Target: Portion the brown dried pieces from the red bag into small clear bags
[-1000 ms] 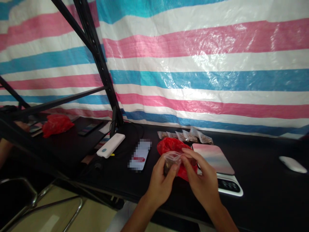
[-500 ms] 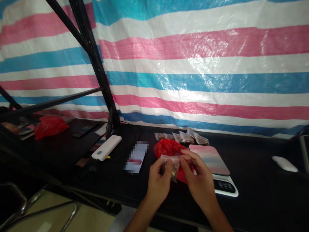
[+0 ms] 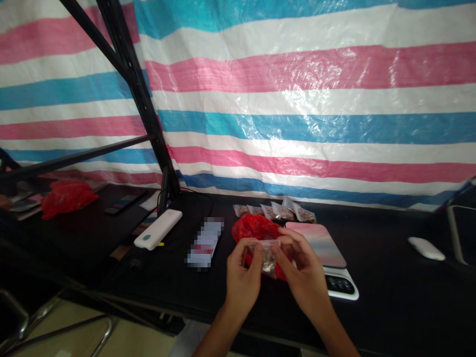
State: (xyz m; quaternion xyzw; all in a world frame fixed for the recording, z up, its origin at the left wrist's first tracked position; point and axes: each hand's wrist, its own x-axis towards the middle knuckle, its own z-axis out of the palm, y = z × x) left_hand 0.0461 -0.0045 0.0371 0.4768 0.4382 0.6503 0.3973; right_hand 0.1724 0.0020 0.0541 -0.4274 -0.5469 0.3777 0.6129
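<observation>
Both hands pinch the top edge of a small clear zip bag [image 3: 268, 264] with brownish bits inside. My left hand [image 3: 244, 277] grips its left side, thumb in front. On the right side, my right hand [image 3: 303, 265] has thumb and forefinger closed at the bag's top corner. Just behind the bag lies a crumpled red plastic bag [image 3: 255, 226], partly covered by the hands. Farther back, several filled small clear bags [image 3: 284, 211] lie in a row. A pink and pale-blue scale-like flat panel [image 3: 316, 243], atop a white device [image 3: 342, 285], is right of my right hand.
Left on the black table [image 3: 390, 307] lie a phone with a blurred screen [image 3: 206, 243] and a white power bank [image 3: 158, 229]. A white mouse [image 3: 426, 249] is at right. A black metal post [image 3: 143, 106] rises at left. Another red bag [image 3: 69, 198] sits beyond it.
My right thumb and fingers have moved along the small bag's top edge, and both hands now hold its two corners. The view has shifted slightly to the right.
</observation>
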